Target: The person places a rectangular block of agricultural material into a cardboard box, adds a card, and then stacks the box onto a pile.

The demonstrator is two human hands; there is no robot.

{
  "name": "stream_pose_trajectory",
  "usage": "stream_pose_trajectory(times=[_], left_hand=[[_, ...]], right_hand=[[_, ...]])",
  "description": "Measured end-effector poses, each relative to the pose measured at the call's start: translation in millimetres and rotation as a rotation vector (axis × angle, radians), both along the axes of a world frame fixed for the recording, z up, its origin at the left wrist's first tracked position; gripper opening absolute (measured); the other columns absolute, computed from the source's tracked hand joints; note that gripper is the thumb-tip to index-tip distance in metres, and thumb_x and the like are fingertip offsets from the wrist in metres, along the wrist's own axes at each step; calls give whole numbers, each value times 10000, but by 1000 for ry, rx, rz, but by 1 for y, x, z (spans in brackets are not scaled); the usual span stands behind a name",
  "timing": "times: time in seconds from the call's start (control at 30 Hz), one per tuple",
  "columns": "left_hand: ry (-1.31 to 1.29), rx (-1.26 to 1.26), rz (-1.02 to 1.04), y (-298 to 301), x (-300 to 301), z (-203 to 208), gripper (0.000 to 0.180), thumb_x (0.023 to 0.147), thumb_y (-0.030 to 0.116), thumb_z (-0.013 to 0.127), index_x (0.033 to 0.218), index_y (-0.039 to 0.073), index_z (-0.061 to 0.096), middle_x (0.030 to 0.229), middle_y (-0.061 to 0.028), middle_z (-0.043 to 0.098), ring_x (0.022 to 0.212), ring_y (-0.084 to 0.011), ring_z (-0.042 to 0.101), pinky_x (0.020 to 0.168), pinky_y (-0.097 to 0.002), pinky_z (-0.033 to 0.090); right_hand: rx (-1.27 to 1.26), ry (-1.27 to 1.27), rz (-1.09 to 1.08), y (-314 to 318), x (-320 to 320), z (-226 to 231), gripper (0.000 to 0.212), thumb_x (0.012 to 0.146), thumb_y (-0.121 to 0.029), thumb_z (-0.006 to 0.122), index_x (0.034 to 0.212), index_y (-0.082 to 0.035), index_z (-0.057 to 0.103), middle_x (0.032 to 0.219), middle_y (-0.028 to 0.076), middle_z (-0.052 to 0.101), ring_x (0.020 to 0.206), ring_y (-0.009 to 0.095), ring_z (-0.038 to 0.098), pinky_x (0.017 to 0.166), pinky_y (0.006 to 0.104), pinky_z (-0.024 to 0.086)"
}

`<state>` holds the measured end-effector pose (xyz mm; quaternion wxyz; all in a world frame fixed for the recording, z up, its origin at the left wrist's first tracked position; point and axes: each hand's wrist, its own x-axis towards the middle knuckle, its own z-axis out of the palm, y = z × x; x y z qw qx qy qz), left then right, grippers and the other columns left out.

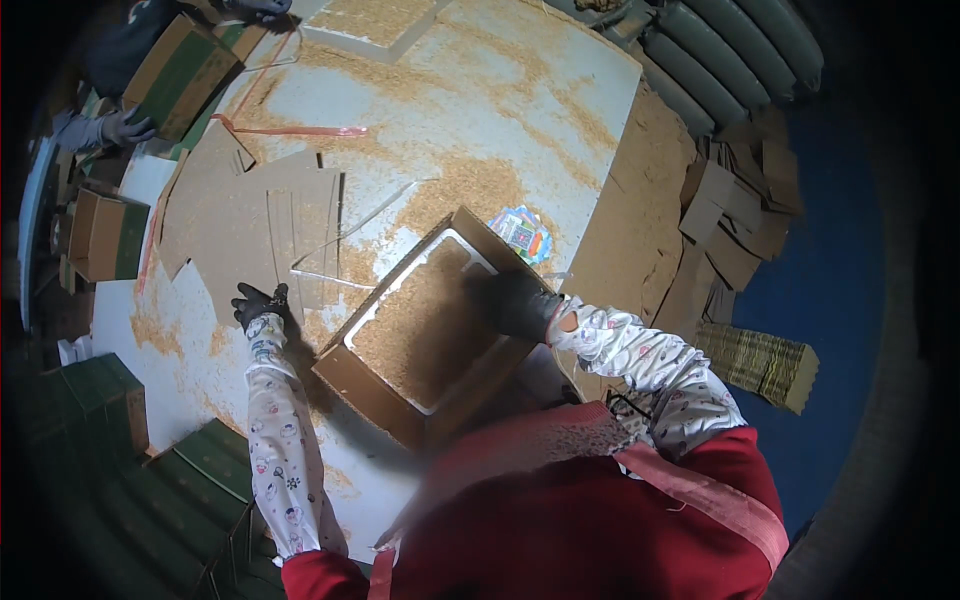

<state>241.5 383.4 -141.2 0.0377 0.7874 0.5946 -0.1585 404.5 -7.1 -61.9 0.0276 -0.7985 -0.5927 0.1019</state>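
An open cardboard box stands tilted in front of me. A white foam tray sits inside it, filled with sawdust. My right hand, in a black glove, is over the box's right side; its fingers blur into the shadow there, so I cannot make out whether they grip anything. To the left of the box, my gloved left hand is open with its fingers apart, at the near edge of some flat cardboard sheets. Colourful printed cards lie just past the box's far corner.
Sawdust is scattered over the white table, which also bears another filled foam tray and red strapping. At far left, a co-worker's gloved hand holds a green-and-brown box. Grey sacks and cardboard pieces lie right.
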Motion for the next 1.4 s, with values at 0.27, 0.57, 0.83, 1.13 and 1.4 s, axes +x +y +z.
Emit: stream_pose_trajectory(times=[0.27,0.57,0.83,1.13,1.4], left_hand=[[9,-32,-365,46,-26,-22,429,832,267,502,1177,57,358,776,-233,622,772,-396,606,651,-453,487],[-918,511,-491,-87,-60,186,175,881,134,494,954,3,584,828,-96,591,714,-180,568,653,-312,487],[-308,-210,-1443,-278,-35,149,282,703,115,514,975,73,576,920,-79,570,848,-230,596,697,-336,514],[-752,-171,-1165,-251,-55,158,359,639,123,676,990,103,600,976,-135,604,950,-296,573,920,-435,395],[-1240,-591,-29,-278,-110,-20,786,756,113,673,1374,50,191,1225,-106,477,1054,-191,507,871,-306,429]], right_hand=[[184,108,-710,-41,94,-57,348,690,-274,674,990,-112,604,927,121,587,882,283,560,751,387,454],[507,-246,-529,-64,103,-118,213,574,-216,652,715,-113,530,758,54,518,721,239,511,599,394,385],[1141,224,-224,-23,58,48,88,697,-41,599,738,-59,524,795,111,564,732,259,547,672,378,437],[365,206,315,-28,49,35,258,740,-115,537,993,-85,579,961,121,578,883,238,568,818,375,422],[65,894,-235,-28,91,-75,612,836,-261,540,1347,-35,292,1268,214,446,1192,317,422,990,348,340]])
